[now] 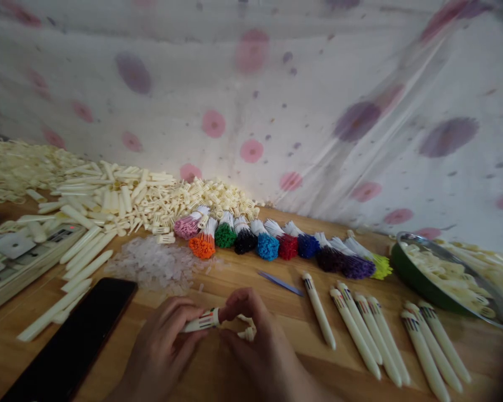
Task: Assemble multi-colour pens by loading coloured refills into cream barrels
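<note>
My left hand [161,349] is closed around a cream multi-colour pen body [202,321] with coloured tabs showing, held low over the wooden table [235,279]. My right hand [262,340] pinches the pen's top end and also holds a small cream cap piece [247,333] under its fingers. A row of refill bundles with coloured tips [272,243] lies just beyond my hands. Several finished pens [373,338] lie side by side to the right.
A black phone [77,340] lies at the left front. Cream barrels [84,251], a heap of small cream parts [167,201], clear bits [155,265], a blue strip [280,283], a green bowl [419,282] of parts and a dotted cloth wall [276,100] surround the work spot.
</note>
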Tool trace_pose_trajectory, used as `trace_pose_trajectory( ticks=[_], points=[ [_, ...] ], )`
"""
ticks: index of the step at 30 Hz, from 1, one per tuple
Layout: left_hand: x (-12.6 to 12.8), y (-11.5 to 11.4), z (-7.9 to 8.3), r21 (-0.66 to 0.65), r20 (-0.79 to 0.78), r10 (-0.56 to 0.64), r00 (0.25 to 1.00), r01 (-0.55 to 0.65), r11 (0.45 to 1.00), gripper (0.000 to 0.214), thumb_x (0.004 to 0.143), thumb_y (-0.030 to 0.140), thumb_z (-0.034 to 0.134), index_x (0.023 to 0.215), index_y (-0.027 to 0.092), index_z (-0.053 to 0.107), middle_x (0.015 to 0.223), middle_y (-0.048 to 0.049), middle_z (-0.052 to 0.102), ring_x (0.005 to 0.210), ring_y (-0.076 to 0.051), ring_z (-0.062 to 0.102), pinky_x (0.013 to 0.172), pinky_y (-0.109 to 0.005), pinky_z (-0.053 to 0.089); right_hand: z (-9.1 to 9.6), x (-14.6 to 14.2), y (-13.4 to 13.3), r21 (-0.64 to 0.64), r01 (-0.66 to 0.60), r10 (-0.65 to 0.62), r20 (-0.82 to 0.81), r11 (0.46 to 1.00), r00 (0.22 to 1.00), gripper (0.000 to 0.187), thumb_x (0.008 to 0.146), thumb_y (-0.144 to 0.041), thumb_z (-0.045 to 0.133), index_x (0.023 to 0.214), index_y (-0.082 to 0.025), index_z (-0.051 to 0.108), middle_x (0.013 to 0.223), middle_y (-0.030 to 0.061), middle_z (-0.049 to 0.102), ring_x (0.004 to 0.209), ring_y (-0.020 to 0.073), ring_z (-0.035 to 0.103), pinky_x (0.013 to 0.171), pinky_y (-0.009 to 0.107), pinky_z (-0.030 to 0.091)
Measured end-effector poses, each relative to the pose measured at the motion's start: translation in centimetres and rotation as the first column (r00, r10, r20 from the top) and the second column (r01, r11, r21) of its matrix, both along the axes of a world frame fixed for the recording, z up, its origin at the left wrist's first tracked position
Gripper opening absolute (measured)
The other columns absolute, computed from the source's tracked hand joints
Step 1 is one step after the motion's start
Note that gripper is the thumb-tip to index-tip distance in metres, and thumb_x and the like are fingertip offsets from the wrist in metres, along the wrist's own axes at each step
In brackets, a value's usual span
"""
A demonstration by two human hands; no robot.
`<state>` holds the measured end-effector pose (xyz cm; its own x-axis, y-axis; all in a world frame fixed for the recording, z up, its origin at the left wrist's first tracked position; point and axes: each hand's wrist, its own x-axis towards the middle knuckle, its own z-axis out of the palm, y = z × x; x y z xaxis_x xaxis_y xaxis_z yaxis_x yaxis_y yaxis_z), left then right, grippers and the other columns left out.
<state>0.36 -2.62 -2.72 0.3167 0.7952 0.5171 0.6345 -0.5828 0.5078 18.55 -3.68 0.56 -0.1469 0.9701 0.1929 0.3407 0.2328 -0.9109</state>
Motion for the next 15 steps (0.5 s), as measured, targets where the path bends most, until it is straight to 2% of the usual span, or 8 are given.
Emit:
trace_pose_trajectory(
  ticks=[4,8,15],
  points=[
    [0.0,-0.2,0.0,0.020,-0.015,-0.019,1.000,0.020,1.000,0.010,0.085,0.026,0.055,0.095,0.026,0.058,0.088,-0.0013,0.063,0.084,-0.019,0.062,0.071,-0.028,0.052,-0.9,-0.3,-0.1,0.011,0.076,-0.076,-0.011,0.997,0.997,0.029,0.063,0.003,0.051,0.078,-0.022,0.044,0.074,-0.0023,0.060,0.070,0.0136,0.058,0.063,0.024,0.044],
    [0.1,-0.4,0.0,0.020,-0.023,-0.029,0.999,0.029,0.999,0.009,0.086,0.025,0.055,0.094,0.025,0.059,0.087,-0.0019,0.062,0.081,-0.019,0.062,0.069,-0.028,0.052,-1.7,-0.4,-0.1,0.093,0.136,-0.137,-0.005,0.986,0.991,0.024,0.067,-0.001,0.052,0.073,-0.022,0.042,0.066,-0.0045,0.056,0.060,0.0121,0.056,0.057,0.022,0.043],
    [0.1,-0.4,-0.1,0.016,-0.021,0.004,1.000,-0.004,1.000,0.012,0.086,0.027,0.053,0.096,0.026,0.060,0.088,-0.0026,0.063,0.083,-0.020,0.063,0.070,-0.030,0.053,-0.9,0.2,-0.4,0.299,0.039,-0.068,0.088,0.953,0.994,0.025,0.069,0.001,0.053,0.079,-0.021,0.049,0.072,-0.0026,0.061,0.066,0.0121,0.060,0.059,0.020,0.046]
  ],
)
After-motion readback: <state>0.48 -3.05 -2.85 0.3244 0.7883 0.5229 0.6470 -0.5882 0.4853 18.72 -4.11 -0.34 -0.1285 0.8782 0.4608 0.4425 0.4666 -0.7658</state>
